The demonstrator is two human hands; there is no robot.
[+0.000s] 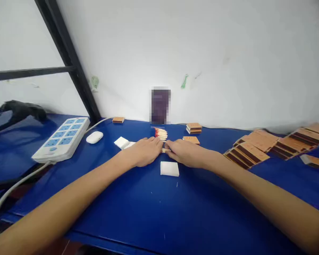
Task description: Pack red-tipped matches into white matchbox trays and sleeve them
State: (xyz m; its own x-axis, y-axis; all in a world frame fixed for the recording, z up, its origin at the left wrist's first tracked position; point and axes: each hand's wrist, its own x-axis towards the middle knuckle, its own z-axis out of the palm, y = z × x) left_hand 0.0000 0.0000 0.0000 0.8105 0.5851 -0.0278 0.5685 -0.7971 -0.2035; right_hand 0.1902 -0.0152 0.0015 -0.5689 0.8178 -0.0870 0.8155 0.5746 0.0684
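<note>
Matches [161, 134] lie crosswise ahead

Well to the left of the left hand [148, 151] sits a power strip [62, 136], then a case [94, 137]; white pieces [121, 142] lie just beside that hand. It is palm down, fingers together and bent; from here I can't tell whether it grips anything. The matches are just beyond its fingertips, long axis running left to right, red heads leftward, the left hand being the nearer. Between both hands a few pale sticks [165, 150] show; a white box [169, 169] lies on the near side. The right hand [184, 152] has thumb and forefinger close about the sticks, but whether they pinch is unclear. Beyond it is a matchbox [190, 140]; well rightward, piled boxes [259, 141].
</note>
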